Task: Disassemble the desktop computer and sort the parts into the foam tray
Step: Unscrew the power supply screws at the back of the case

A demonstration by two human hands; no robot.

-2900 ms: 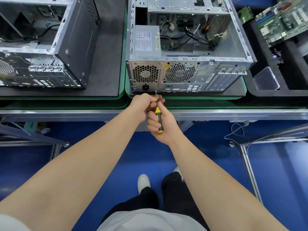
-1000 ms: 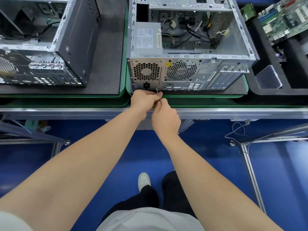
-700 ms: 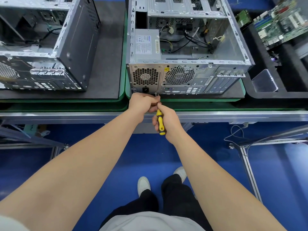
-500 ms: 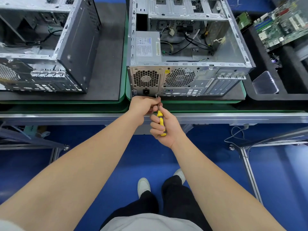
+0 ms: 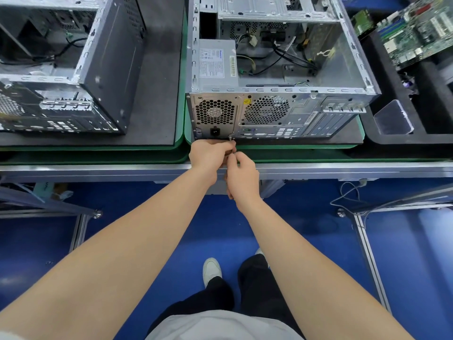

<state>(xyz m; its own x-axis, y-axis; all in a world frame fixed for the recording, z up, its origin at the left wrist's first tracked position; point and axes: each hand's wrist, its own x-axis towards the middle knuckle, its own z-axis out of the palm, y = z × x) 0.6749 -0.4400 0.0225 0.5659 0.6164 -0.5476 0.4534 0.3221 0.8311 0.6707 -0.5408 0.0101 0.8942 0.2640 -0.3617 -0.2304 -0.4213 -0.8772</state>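
We pinch the screwdriver (image 5: 230, 139) shaft in our left hand (image 5: 210, 156), our right hand (image 5: 243, 178) curled round its handle; just beyond them the computer case (image 5: 306, 114) looks heavy, stiff: grip its frame.

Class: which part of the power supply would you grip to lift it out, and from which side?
Probably from above, into the open case: grip the power supply by its far end and free right face; the case wall and rear panel cover the others.
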